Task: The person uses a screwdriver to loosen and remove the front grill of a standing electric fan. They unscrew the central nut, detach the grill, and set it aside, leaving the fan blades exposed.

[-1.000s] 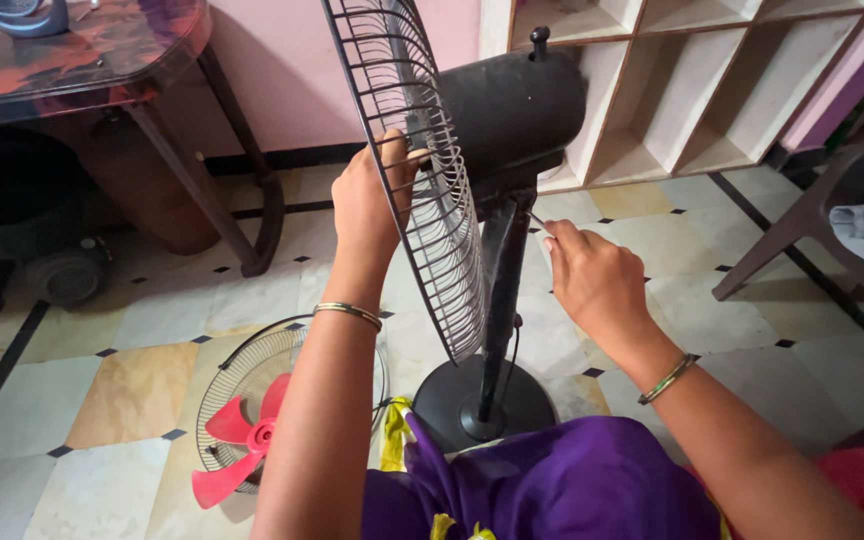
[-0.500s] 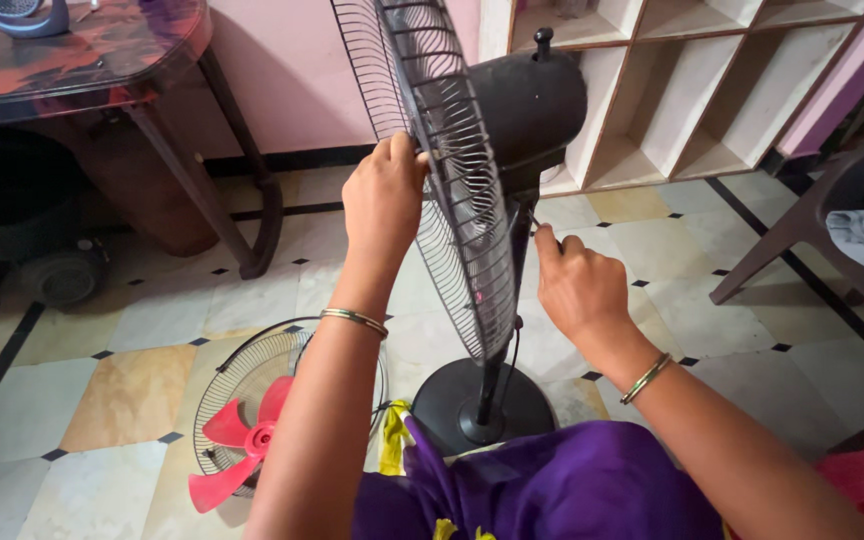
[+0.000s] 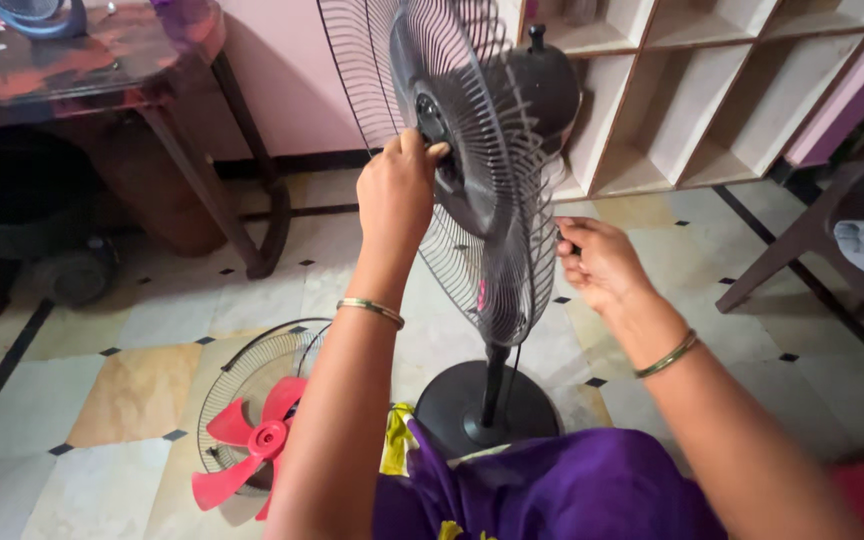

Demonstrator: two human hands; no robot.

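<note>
Left hand (image 3: 397, 190) gripped the wire fan guard (image 3: 472, 170) at its hub, fingers closed on the wires. Right hand (image 3: 602, 262) sat just behind the guard's lower edge, fingers curled tight around something small; couldn't tell what. The guard stood upright on the black pedestal fan (image 3: 542, 90). Left of the fan's base (image 3: 487, 405), a second guard (image 3: 252, 400) lay flat on the floor with red blades (image 3: 252, 440) on it.

A pink wall (image 3: 282, 90) fills the upper middle of the frame above a dark skirting strip, and the floor (image 3: 132, 390) is laid with pale marbled tiles set off by small black diamonds and dark border lines. At upper left stands a table (image 3: 72, 60) with a glossy red-and-black top and dark curved legs. At upper right sits a pale wooden cubby shelf (image 3: 692, 90), with a dark chair (image 3: 812, 230) at the right edge.
</note>
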